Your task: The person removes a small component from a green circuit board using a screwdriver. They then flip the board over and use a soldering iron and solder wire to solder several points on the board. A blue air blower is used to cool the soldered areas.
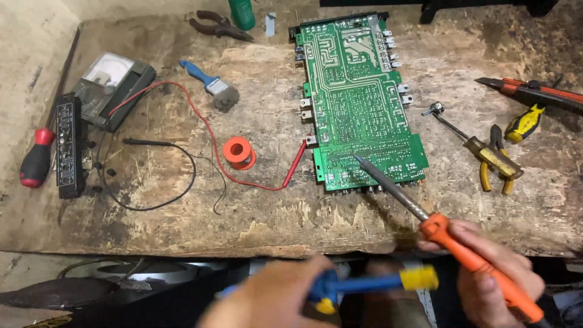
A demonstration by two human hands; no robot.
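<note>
A large green circuit board (358, 100) lies solder side up on a worn wooden bench (255, 206). My right hand (486, 273) grips the orange handle of a soldering iron (425, 222); its grey tip rests on the board's lower part. At the bench's front edge, below the board, my left hand (273, 300) holds a blue tool with a yellow end (376, 282), which is blurred. A red probe (296, 163) lies just left of the board.
An orange solder spool (238, 152), a small brush (212, 85), an analogue meter (112, 88) with red and black leads, a red-handled screwdriver (36, 159) and a black panel (68, 146) lie left. Pliers (218, 25), yellow-handled pliers (495, 161), a screwdriver (525, 121) and a knife (534, 91) lie around the board.
</note>
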